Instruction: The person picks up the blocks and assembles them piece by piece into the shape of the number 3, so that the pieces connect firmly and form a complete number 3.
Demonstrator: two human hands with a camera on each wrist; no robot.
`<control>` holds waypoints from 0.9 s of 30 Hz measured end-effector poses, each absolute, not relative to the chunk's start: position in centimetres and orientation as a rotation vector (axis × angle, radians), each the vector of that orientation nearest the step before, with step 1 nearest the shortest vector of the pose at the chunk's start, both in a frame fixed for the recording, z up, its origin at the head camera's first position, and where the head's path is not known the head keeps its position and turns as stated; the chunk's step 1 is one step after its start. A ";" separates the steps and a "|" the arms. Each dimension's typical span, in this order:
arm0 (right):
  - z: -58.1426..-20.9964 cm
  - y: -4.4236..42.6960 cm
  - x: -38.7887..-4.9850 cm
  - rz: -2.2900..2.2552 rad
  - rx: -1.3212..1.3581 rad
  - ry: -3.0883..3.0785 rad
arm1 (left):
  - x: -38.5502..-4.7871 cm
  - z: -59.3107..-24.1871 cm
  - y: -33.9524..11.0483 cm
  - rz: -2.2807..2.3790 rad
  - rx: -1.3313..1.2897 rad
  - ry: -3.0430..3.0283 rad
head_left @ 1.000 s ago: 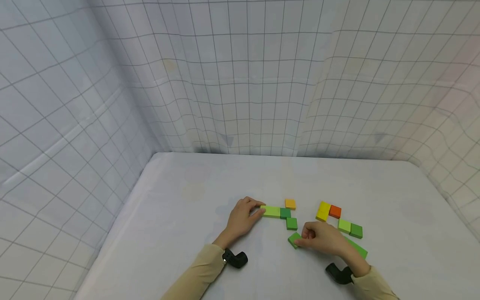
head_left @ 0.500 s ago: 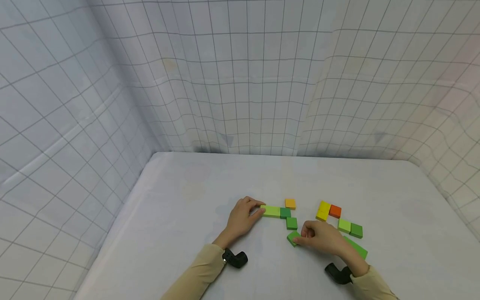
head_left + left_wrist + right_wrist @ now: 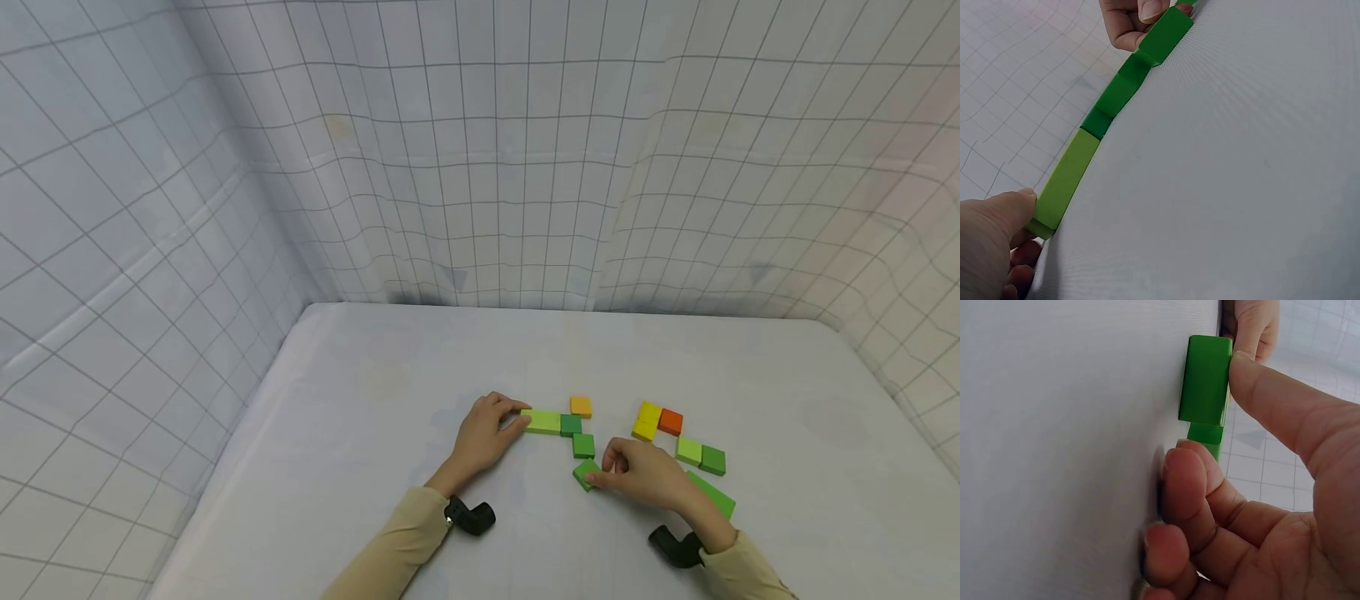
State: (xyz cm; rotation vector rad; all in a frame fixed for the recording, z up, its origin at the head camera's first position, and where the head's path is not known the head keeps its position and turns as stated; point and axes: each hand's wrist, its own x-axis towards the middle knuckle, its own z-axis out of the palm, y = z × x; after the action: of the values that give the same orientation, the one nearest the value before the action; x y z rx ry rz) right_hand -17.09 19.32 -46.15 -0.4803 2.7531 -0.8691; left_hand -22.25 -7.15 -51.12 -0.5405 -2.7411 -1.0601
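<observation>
My left hand (image 3: 480, 435) rests at the left end of a long light green block (image 3: 545, 422), its thumb on the block and its fingers curled beside it. To the right, a dark green block (image 3: 571, 426) abuts it. A green square block (image 3: 583, 446) sits just nearer, at that block's corner. My right hand (image 3: 637, 475) holds another green square block (image 3: 587, 474), turned at a slant, close to the near side of the previous one. Its thumb (image 3: 1254, 378) lies on that block's top edge in the right wrist view, with curled fingers (image 3: 1186, 481) by its end.
An orange block (image 3: 581, 406) lies behind the row. Farther right are yellow blocks (image 3: 647, 421), a red block (image 3: 671, 422), a light green block (image 3: 688, 451) and a green block (image 3: 713, 460). A long green block (image 3: 711, 494) lies partly behind the right forearm.
The right hand has slid its green block slightly away from me, closer to the green square in the row. The left hand and the other blocks have stayed put.
</observation>
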 end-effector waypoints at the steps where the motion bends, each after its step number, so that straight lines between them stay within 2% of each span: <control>1: -46.2 19.3 -17.1 -0.869 -0.477 2.754 | -22.2 -51.1 -7.2 -1.061 -0.540 -2.743; 27: -46.4 19.5 -17.2 -0.881 -0.485 2.743 | -22.2 -51.0 -7.1 -1.065 -0.526 -2.755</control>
State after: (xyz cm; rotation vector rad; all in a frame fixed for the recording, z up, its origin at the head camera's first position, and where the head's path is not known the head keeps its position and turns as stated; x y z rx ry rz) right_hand -17.20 19.49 -46.44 -0.4846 2.7434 -0.8811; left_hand -22.16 -7.09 -51.03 -0.5261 -2.7553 -1.0652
